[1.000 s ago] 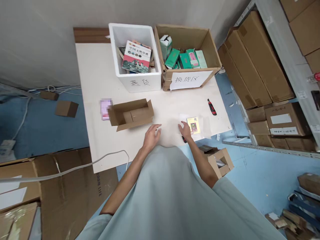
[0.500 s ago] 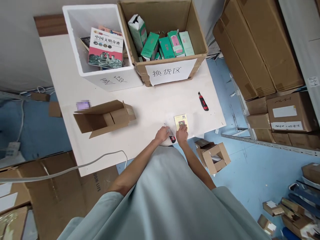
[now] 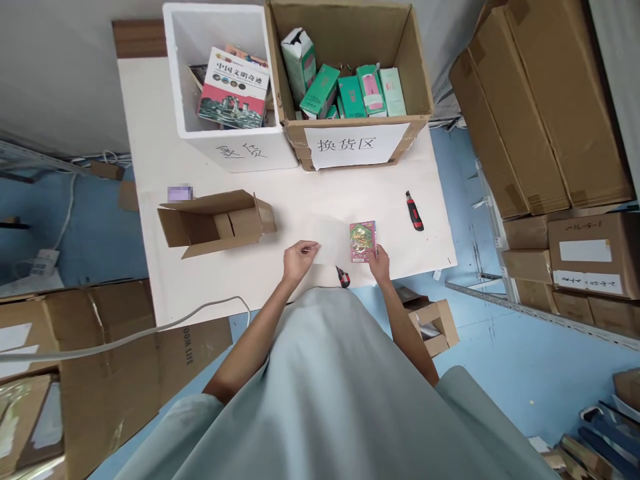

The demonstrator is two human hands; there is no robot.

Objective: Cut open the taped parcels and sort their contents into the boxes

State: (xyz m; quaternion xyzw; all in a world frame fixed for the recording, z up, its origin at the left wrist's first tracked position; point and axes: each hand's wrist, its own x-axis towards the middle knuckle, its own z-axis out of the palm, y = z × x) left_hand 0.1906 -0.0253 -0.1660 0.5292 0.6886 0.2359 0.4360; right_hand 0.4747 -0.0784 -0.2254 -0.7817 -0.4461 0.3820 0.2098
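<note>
Near the table's front edge, my left hand [image 3: 299,259] pinches the left side of a thin, translucent sheet [image 3: 330,241], perhaps a plastic bag. My right hand [image 3: 379,264] grips the lower right corner of a small pink booklet [image 3: 362,239] with a colourful picture on it. Between my hands, close to my shirt, a red and black cutter [image 3: 343,277] lies on the table. A second cutter [image 3: 414,211] rests farther right. An open, long cardboard box [image 3: 217,223] stands left of my left hand.
A white foam box [image 3: 240,150] with books and a carton [image 3: 357,147] of green boxes stand at the table's back. A small purple item [image 3: 180,193] is beside the long box. A grey cable [image 3: 200,310] crosses the front left. An open box [image 3: 435,327] is below the right edge.
My left hand has moved left, with the translucent sheet now spread beside it. The booklet now shows its pink picture side instead of a pale yellow one, and my right hand holds its corner.
</note>
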